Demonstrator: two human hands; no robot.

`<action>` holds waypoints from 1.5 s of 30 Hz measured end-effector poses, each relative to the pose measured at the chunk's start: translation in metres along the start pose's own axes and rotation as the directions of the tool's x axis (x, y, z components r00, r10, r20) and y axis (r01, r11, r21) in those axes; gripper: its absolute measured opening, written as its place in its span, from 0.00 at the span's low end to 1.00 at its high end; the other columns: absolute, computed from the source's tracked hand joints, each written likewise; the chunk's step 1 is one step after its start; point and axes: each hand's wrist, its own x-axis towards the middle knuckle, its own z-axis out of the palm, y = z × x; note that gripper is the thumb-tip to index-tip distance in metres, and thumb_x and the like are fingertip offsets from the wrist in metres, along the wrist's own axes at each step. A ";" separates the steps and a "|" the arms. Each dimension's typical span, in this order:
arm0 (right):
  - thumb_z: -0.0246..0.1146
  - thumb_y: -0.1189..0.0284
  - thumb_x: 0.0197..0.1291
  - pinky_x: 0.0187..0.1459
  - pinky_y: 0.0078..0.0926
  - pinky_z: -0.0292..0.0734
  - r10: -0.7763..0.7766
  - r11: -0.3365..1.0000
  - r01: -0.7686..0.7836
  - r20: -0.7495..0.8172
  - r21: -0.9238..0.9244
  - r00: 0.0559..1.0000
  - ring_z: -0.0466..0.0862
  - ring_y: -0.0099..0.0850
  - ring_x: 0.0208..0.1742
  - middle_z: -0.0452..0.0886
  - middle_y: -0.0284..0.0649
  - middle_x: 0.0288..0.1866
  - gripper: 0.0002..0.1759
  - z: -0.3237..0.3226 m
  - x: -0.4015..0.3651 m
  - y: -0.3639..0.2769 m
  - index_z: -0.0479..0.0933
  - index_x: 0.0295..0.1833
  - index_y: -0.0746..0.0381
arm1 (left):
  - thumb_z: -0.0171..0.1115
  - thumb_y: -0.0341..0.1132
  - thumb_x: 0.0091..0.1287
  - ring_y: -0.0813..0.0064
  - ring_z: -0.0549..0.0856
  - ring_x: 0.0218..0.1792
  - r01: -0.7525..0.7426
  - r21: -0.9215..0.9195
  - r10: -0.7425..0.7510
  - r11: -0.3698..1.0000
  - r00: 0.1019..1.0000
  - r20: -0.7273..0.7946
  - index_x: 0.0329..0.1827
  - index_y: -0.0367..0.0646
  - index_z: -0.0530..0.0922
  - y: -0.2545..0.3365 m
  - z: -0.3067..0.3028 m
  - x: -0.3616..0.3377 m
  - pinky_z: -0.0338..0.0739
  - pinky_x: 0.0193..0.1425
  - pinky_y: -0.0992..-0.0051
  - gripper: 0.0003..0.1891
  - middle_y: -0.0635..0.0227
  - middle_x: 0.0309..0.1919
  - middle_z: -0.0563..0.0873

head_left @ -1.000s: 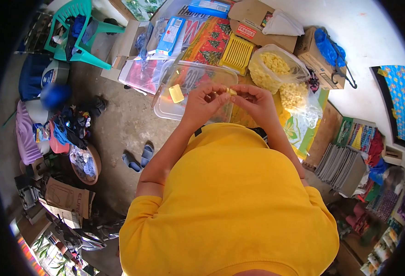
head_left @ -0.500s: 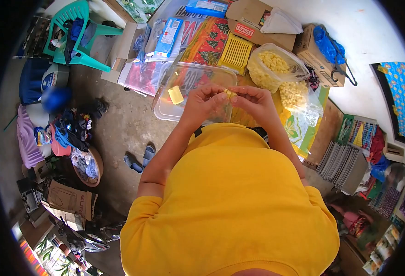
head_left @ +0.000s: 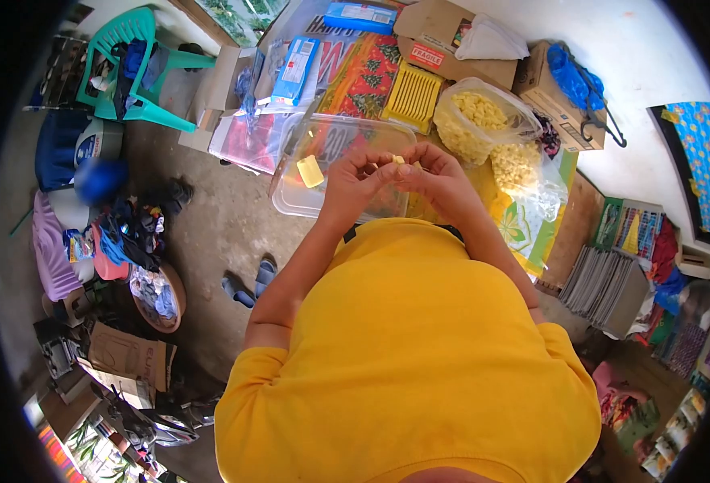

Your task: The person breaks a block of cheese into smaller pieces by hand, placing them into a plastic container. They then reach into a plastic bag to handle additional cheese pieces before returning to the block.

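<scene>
A small pale-yellow piece [head_left: 398, 159] is pinched between the fingertips of my left hand [head_left: 358, 183] and my right hand [head_left: 441, 182]. Both hands are closed, with thumbs meeting at the piece; its exact kind is too small to make out. Below them is a clear plastic tub [head_left: 290, 198], its near right part hidden by my hands. A larger yellow block [head_left: 310, 171] lies at the tub's left side. To the right of my hands sit an open plastic bag of yellow chunks [head_left: 480, 110] and a second clear bag of smaller yellow pieces [head_left: 517, 167].
Behind the tub stands a yellow slotted tray [head_left: 413, 95]. Blue packages [head_left: 296, 69] and cardboard boxes [head_left: 443, 36] line the table's far side. A green plastic chair [head_left: 149, 101] is at the far left; slippers [head_left: 264, 274] lie on the floor.
My fingers have shifted slightly around the small yellow piece, which stays between both hands. The whole view has moved a little; the yellow block remains at the tub's left side.
</scene>
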 end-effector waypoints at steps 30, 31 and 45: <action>0.63 0.73 0.62 0.43 0.20 0.77 -0.141 0.978 0.130 -0.059 -0.166 0.988 0.80 0.21 0.41 0.81 0.38 0.43 0.15 0.003 -0.003 0.000 0.76 0.53 0.69 | 0.67 0.26 0.60 0.87 0.78 0.34 -0.090 0.052 0.088 0.995 0.996 0.028 0.39 0.37 0.81 0.009 0.000 0.000 0.70 0.35 0.87 0.06 0.75 0.37 0.78; 0.63 0.73 0.62 0.42 0.19 0.77 -0.155 0.976 0.143 -0.066 -0.163 0.986 0.80 0.21 0.41 0.81 0.37 0.42 0.15 0.005 -0.003 -0.001 0.76 0.52 0.69 | 0.67 0.26 0.60 0.87 0.78 0.33 -0.091 0.048 0.089 0.995 0.995 0.034 0.38 0.37 0.81 0.008 0.000 0.001 0.70 0.35 0.87 0.06 0.75 0.37 0.78; 0.59 0.73 0.65 0.44 0.19 0.77 -0.189 0.969 0.161 -0.140 -0.188 0.972 0.80 0.19 0.40 0.81 0.35 0.42 0.15 0.012 -0.002 -0.001 0.76 0.55 0.68 | 0.67 0.26 0.58 0.91 0.73 0.27 -0.131 0.012 0.126 0.991 0.973 0.195 0.35 0.39 0.80 0.005 -0.008 0.030 0.66 0.29 0.89 0.05 0.77 0.32 0.76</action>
